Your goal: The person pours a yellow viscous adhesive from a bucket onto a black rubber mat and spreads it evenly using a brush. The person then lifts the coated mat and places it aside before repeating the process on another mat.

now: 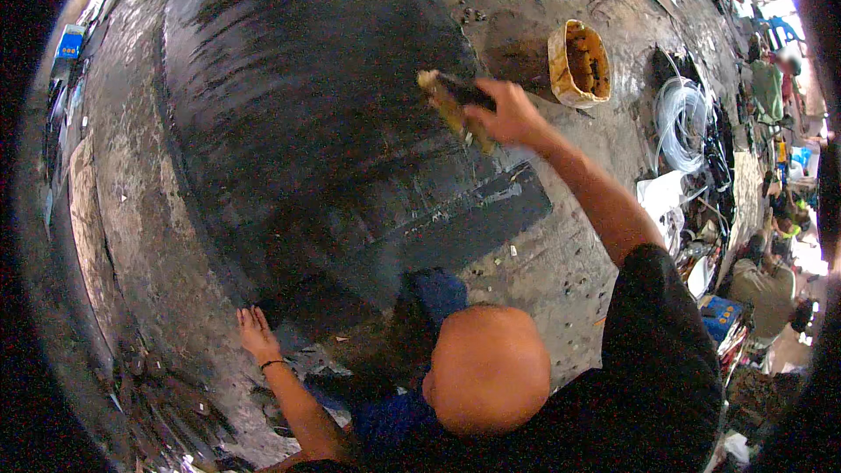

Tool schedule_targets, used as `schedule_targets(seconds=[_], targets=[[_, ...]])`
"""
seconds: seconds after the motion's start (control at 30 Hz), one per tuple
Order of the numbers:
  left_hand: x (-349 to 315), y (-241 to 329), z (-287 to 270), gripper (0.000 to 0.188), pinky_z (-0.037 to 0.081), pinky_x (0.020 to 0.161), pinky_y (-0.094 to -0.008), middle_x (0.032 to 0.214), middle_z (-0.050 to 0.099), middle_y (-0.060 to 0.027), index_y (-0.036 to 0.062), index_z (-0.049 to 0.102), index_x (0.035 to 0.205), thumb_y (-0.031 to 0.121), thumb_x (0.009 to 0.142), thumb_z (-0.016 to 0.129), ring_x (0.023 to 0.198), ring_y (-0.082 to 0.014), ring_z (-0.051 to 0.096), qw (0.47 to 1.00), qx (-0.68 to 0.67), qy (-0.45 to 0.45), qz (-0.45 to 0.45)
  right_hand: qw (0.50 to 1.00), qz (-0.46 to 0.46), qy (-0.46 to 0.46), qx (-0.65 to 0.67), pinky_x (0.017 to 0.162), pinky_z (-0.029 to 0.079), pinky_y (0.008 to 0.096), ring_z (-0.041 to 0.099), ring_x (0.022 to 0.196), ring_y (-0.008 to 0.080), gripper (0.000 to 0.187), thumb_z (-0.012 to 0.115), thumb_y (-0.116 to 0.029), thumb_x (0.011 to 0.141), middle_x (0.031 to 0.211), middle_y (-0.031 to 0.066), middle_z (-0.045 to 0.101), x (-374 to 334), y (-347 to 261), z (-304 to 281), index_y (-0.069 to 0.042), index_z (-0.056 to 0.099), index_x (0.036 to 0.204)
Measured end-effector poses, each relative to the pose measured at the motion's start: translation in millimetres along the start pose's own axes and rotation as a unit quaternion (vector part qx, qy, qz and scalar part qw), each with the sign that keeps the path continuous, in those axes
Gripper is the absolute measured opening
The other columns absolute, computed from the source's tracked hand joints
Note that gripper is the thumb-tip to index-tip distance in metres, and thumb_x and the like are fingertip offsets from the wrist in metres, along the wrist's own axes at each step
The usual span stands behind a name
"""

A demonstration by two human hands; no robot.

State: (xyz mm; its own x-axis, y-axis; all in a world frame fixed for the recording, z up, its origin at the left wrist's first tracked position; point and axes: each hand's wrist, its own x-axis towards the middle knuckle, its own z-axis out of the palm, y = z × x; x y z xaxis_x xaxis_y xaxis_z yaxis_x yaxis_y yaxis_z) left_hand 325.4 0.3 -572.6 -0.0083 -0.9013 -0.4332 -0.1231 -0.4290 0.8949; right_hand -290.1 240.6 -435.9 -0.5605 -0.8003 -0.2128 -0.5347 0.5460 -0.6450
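Observation:
My right hand grips the dark handle of a wide brush with yellowish bristles. The brush is over the right part of a large black sheet, which looks streaked and glossy; I cannot tell whether the bristles touch it. To the right of that hand a yellowish open container, stained brown inside, stands on the floor. At the sheet's near left corner is my left hand, fingers stretched out and nothing in them. A flat dark strip lies along the sheet's near side.
Bare grey floor with dark stains surrounds the sheet. On the right lie a coil of clear tubing and assorted clutter. A blue box sits nearer on that side, and another person is beyond it. A small blue carton stands far left.

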Motion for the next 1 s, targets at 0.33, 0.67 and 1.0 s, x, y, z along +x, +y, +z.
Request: schedule_targets(seconds=[0.33,0.67,1.0], targets=[[7.3,-8.6,-43.2,0.058,0.041,0.102,-0.0341,0.138,0.034,-0.0166,-0.0019,0.027,0.140,0.017,0.092,0.055,0.119,-0.0261,0.045,0.974,0.207,-0.046,0.074,0.962,-0.182,-0.072,-0.190,0.076,0.050,0.0406,0.062,0.087,0.0296,0.049,0.059,0.002,0.067,0.097,0.0091,0.062,-84.5,36.8,65.8,-0.014,0.059,0.114],[-5.5,24.0,-11.5,0.048,0.046,0.097,-0.0378,0.125,0.047,-0.0158,-0.0029,0.037,0.133,0.011,0.091,0.056,0.109,-0.0259,0.052,0.990,-0.121,-0.008,-0.073,0.986,0.114,0.044,0.116,0.076,0.049,0.0387,0.064,0.085,0.0282,0.031,0.064,-0.020,0.082,0.093,0.0199,0.065,-82.9,0.2,28.2,0.002,0.060,0.103],[-11.3,27.2,-2.7,0.041,0.053,0.086,-0.0375,0.113,0.054,-0.0166,-0.0070,0.044,0.123,0.009,0.088,0.059,0.102,-0.0281,0.058,0.997,-0.039,-0.058,-0.017,0.974,0.113,0.098,-0.169,0.072,0.043,0.0536,0.057,0.084,0.0452,0.029,0.054,-0.028,0.086,0.086,0.0241,0.061,24.3,-49.7,127.3,0.000,0.050,0.088]])
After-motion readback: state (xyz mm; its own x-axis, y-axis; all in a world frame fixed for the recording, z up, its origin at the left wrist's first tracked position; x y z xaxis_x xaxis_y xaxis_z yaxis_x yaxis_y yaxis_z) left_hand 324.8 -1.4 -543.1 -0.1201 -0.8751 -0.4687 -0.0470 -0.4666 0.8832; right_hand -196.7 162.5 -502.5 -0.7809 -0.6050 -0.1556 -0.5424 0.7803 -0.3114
